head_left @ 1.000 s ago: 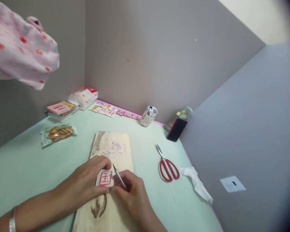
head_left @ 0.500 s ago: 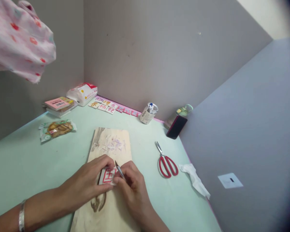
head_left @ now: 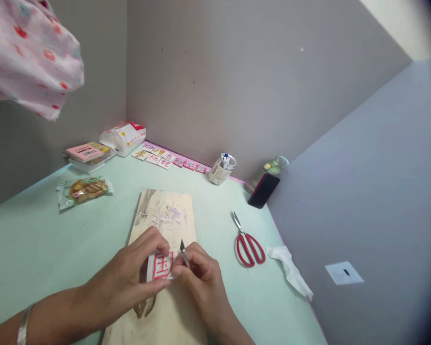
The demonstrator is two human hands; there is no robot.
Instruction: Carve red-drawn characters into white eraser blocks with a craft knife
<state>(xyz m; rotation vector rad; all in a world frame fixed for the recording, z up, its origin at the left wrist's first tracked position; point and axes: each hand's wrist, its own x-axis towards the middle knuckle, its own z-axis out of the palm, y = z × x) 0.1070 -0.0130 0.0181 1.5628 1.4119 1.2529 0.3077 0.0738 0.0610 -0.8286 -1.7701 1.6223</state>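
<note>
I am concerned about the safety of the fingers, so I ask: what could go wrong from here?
The knife in the right hand has its bare blade close to the left hand, so a slip might cut a finger. The small white piece with red marking is pinched between the left thumb and fingers; it could perhaps slip if pushed.

Left grip (head_left: pixel 132 268) C-shaped, right grip (head_left: pixel 203 278) curled, both forearms (head_left: pixel 55 311) angled inward

Hands (head_left: pixel 127 275) partly hide the red-marked white piece (head_left: pixel 162 266).
</note>
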